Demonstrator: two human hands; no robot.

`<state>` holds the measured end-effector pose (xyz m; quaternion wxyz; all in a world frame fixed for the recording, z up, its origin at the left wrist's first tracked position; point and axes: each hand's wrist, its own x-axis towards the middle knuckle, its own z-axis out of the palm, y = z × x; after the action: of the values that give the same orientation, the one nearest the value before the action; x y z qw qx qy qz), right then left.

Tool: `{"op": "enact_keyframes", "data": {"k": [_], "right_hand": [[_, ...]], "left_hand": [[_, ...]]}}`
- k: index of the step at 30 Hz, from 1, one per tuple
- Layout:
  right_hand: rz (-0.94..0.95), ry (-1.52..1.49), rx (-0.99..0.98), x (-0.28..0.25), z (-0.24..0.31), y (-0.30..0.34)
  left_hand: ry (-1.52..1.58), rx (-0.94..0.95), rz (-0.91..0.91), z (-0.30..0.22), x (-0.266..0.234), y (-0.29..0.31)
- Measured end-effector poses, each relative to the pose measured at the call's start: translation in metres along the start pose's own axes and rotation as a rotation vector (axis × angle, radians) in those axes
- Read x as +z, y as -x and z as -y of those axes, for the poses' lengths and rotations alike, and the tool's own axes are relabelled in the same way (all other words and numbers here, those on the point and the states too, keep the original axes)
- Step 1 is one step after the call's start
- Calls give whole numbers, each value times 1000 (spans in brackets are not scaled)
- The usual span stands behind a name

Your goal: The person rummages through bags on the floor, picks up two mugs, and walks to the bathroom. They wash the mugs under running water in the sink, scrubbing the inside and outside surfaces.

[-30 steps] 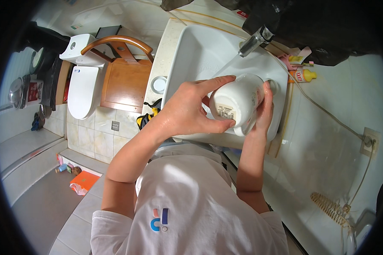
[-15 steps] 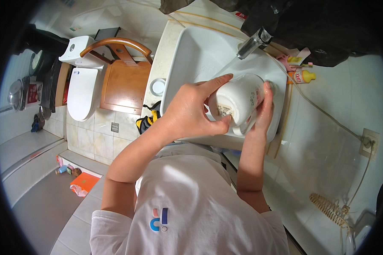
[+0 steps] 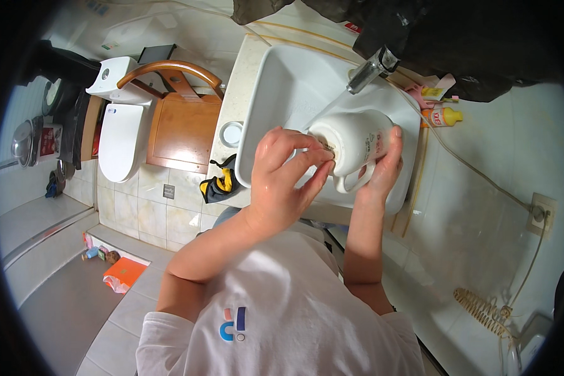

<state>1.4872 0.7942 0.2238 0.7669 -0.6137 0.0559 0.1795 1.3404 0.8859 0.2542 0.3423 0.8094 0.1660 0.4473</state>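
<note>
A white mug [image 3: 360,139] with small printed marks on its side lies tilted over the sink [image 3: 252,125], its base toward me and its handle pointing down. My right hand [image 3: 382,172] supports it from the right, fingers wrapped round the side near the handle. Against the base, my left hand [image 3: 285,169] is closed, with thumb and fingertips pinched together at the barcode label [image 3: 327,143]. Those fingers cover most of the label. A thin stream of water runs from the metal faucet [image 3: 373,70] behind the mug.
Beside the sink on the left are a small white round dish [image 3: 231,133] and a black-and-yellow cloth item [image 3: 219,185]. A yellow-capped bottle [image 3: 442,117] stands at the right. Farther left are a wooden chair [image 3: 185,135] and a toilet [image 3: 120,141].
My left hand has let go of the mug's side and brought its fingertips together on the base label. The mug has turned slightly, its base now facing more to the left.
</note>
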Motion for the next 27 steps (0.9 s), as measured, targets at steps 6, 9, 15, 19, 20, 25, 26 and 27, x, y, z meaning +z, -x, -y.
{"op": "enact_keyframes", "data": {"k": [6, 9, 15, 19, 20, 25, 26, 27], "right_hand": [[-1, -61, -102, 0, 2, 3], [8, -72, -116, -1, 0, 2], [61, -170, 54, -5, -3, 1], [86, -282, 74, -2, -7, -2], [65, -340, 68, -2, -7, -3], [108, -190, 97, -8, -4, -3], [94, -165, 86, -10, -3, -3], [81, -140, 76, -10, -3, -3]], "left_hand": [[108, -184, 83, -7, 0, -2], [76, -175, 65, -8, 2, -3], [219, -203, 8, -1, 4, -7], [292, -257, -37, -2, 3, -7], [323, -282, -47, -2, 1, -7], [235, -191, 29, -6, -4, -5], [225, -190, 42, -6, -3, -5], [215, -188, 55, -6, -2, -5]]}}
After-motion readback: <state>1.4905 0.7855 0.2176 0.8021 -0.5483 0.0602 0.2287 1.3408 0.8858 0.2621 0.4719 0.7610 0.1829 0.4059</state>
